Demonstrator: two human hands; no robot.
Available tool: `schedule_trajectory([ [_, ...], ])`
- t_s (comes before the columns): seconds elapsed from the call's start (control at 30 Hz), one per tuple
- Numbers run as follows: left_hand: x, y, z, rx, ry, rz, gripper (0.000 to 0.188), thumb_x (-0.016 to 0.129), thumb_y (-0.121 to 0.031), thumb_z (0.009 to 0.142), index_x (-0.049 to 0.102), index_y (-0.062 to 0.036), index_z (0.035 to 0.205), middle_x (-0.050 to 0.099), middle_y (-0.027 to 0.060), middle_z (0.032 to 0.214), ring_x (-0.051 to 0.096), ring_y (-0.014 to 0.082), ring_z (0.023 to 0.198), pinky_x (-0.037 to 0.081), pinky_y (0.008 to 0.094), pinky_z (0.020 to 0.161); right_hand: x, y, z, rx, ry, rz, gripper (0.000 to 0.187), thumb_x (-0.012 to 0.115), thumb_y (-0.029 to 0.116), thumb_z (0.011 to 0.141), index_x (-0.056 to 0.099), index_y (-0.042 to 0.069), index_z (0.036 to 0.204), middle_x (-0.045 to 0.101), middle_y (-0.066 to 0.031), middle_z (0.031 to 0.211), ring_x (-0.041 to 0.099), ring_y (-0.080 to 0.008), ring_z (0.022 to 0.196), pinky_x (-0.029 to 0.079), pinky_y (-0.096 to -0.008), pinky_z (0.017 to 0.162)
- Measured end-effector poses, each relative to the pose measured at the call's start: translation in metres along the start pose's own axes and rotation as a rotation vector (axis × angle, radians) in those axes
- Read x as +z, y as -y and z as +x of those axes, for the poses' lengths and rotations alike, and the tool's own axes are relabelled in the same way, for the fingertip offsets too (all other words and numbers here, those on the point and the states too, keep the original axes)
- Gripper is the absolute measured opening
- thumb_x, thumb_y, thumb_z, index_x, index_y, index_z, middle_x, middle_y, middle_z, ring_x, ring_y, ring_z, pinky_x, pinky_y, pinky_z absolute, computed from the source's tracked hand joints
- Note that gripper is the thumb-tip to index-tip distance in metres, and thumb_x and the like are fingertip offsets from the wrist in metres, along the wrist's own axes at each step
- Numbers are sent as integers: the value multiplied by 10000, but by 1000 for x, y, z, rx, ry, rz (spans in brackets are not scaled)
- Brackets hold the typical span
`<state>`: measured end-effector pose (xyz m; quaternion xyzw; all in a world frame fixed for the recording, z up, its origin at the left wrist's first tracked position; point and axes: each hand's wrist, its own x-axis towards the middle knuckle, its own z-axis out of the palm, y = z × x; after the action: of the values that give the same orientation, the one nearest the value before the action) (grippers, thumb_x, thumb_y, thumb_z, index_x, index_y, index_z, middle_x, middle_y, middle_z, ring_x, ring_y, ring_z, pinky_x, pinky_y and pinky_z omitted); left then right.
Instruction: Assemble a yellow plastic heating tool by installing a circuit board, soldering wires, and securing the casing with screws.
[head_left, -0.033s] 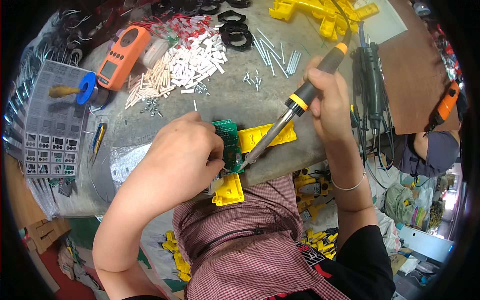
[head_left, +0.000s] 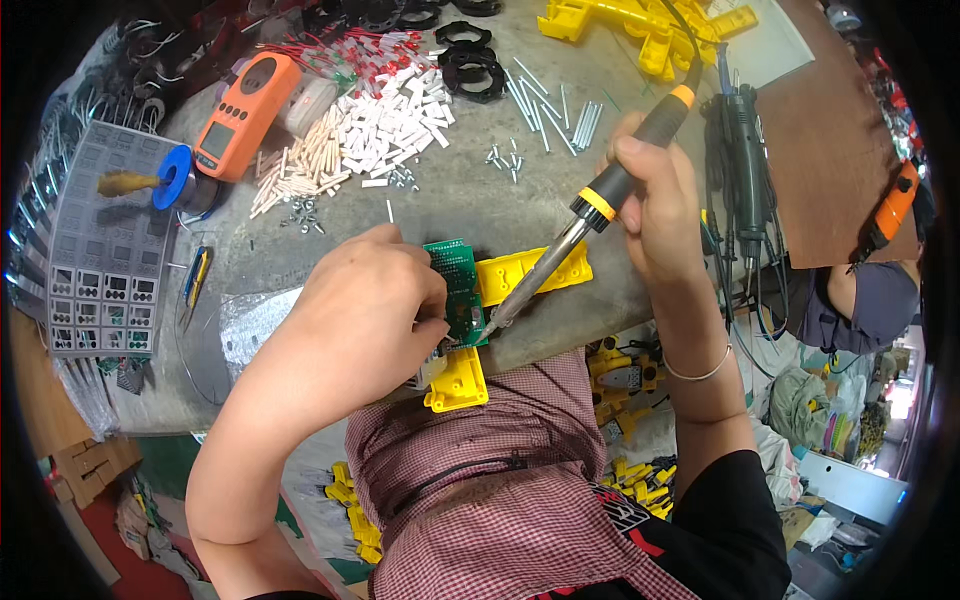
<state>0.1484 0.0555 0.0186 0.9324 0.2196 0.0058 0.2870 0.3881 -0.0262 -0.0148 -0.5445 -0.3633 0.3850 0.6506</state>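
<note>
My right hand [head_left: 655,200] is wrapped round the handle of a soldering iron [head_left: 612,190], which slants down to the left. Its tip meets the lower right edge of a green circuit board [head_left: 455,275], or comes very near it. My left hand [head_left: 385,300] is closed at the board's lower left edge, thumb and fingers pinched together; what lies between them is too small to name. Beneath and beside the board are yellow plastic housing parts, one to the right [head_left: 540,277] and one at the table's front edge [head_left: 458,382].
Heaps of white sleeves [head_left: 400,120], screws [head_left: 303,215] and metal pins [head_left: 545,105] lie beyond my hands. At left are an orange multimeter [head_left: 245,118], a blue solder spool [head_left: 175,178] and tweezers [head_left: 196,282]. A dark corded tool [head_left: 745,170] hangs at right; another person's knee [head_left: 870,305] is beyond.
</note>
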Motion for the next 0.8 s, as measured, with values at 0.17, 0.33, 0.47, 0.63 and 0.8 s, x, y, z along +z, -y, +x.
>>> schedule_trajectory([
  [0.17,-1,-3,-1,-1,-12,16,80,705,-46,670,668,8,716,610,124,758,559,314,835,468,404,741,-5,2,0,13,9,-12,194,592,249,880,545,61,876,440,29,691,358,-24,508,268,-185,432],
  [0.33,-5,6,-11,-80,-330,-47,77,698,1,704,648,23,759,641,129,795,605,282,800,478,356,744,-12,7,3,65,25,-34,176,591,244,882,548,74,866,431,44,678,349,-16,507,254,-189,436],
  [0.47,9,27,-11,-320,-593,-28,154,730,-61,761,624,11,847,644,156,806,626,332,810,473,410,730,-9,7,8,49,49,-16,167,590,237,884,545,78,854,430,48,673,342,-13,500,250,-193,435],
  [0.63,20,29,3,-386,-560,-422,219,750,16,754,575,26,884,640,60,818,632,125,748,492,264,730,-14,8,8,66,52,-58,182,535,231,897,508,54,866,499,-8,683,326,-16,441,252,-180,429],
  [0.8,23,34,-3,-329,-575,-468,207,750,25,750,590,6,880,636,33,832,612,95,765,483,239,722,-13,9,5,50,53,-76,192,542,241,890,498,60,847,490,-10,678,321,-17,445,251,-178,430],
])
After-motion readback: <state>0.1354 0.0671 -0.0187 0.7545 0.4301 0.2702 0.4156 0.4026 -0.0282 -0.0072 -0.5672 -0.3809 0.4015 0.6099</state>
